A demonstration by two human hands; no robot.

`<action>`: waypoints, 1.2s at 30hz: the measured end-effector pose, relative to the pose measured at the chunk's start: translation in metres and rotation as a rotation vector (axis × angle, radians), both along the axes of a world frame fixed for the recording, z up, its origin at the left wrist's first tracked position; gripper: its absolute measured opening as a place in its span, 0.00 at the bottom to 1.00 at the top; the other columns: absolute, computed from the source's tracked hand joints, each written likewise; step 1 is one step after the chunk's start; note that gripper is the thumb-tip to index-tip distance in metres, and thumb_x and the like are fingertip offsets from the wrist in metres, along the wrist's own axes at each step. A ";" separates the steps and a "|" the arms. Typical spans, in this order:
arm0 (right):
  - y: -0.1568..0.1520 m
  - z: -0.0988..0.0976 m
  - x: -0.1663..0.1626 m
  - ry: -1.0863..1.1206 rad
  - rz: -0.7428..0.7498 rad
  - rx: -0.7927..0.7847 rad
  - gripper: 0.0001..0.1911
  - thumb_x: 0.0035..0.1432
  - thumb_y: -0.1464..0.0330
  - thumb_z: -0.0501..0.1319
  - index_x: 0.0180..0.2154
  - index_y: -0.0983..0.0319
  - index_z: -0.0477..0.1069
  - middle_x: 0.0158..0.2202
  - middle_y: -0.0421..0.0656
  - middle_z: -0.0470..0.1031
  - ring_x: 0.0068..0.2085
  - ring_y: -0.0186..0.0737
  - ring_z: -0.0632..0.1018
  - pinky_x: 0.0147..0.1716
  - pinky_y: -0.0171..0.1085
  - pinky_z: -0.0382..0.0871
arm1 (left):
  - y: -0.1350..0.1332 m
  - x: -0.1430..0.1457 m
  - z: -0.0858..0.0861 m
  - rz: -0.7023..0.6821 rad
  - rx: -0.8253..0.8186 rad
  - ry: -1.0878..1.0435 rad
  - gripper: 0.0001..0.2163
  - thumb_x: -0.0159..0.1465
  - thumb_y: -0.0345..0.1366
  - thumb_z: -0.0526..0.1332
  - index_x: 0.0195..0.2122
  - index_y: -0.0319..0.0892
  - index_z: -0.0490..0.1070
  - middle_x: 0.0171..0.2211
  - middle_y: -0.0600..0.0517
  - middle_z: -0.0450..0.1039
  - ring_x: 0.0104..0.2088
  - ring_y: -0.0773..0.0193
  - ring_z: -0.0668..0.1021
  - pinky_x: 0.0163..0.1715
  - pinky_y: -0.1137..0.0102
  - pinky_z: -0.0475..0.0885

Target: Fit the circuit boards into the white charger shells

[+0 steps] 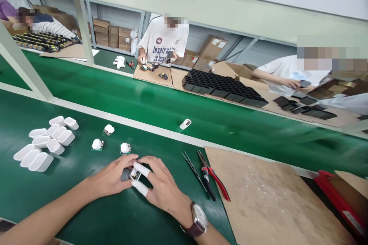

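Note:
A small white plastic housing (135, 175) with electronic parts showing inside is held between my two hands. My left hand (112, 176) is closed around its left side, thumb below and fingers above. Between that thumb and fingers shows a dark grey piece (125, 175); whether it is held or lies on the table I cannot tell. My right hand (163, 185), with white finger cots on two fingers, pinches the housing from the right. Just beyond the hands stand circuit boards with white domes, one nearest (125, 148), another to its left (97, 144) and a third farther back (109, 129).
Several white oval cups (40, 162) stand at the left. Tweezers (194, 171) and red-black pliers (211, 176) lie right, beside a cardboard sheet (258, 195). A white housing (185, 124) lies on the green belt (138, 101). Across it, people handle parts near black trays (224, 88).

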State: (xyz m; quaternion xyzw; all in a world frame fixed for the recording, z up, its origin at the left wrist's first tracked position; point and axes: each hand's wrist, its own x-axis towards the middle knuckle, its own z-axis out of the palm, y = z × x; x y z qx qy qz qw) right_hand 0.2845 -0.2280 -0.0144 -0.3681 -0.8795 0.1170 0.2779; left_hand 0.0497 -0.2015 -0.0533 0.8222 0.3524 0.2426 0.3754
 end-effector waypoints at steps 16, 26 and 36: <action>0.005 -0.015 0.010 0.013 0.027 0.022 0.15 0.72 0.69 0.60 0.58 0.58 0.70 0.53 0.52 0.74 0.51 0.48 0.78 0.51 0.50 0.79 | -0.002 0.006 0.004 -0.017 -0.060 0.038 0.35 0.69 0.32 0.60 0.73 0.51 0.45 0.63 0.48 0.73 0.64 0.51 0.74 0.60 0.57 0.73; 0.008 -0.040 0.021 0.270 -0.050 -0.145 0.23 0.74 0.75 0.52 0.66 0.57 0.62 0.56 0.51 0.73 0.54 0.45 0.78 0.54 0.48 0.77 | 0.005 0.002 0.008 -0.096 0.345 -0.067 0.10 0.72 0.33 0.63 0.54 0.46 0.70 0.52 0.46 0.76 0.52 0.57 0.80 0.53 0.64 0.77; 0.014 -0.046 0.023 0.338 -0.138 -0.190 0.19 0.74 0.73 0.53 0.63 0.55 0.65 0.55 0.49 0.73 0.54 0.43 0.78 0.55 0.45 0.76 | 0.006 0.017 0.028 -0.122 0.441 -0.020 0.07 0.72 0.27 0.59 0.40 0.43 0.74 0.43 0.46 0.78 0.41 0.60 0.81 0.41 0.68 0.78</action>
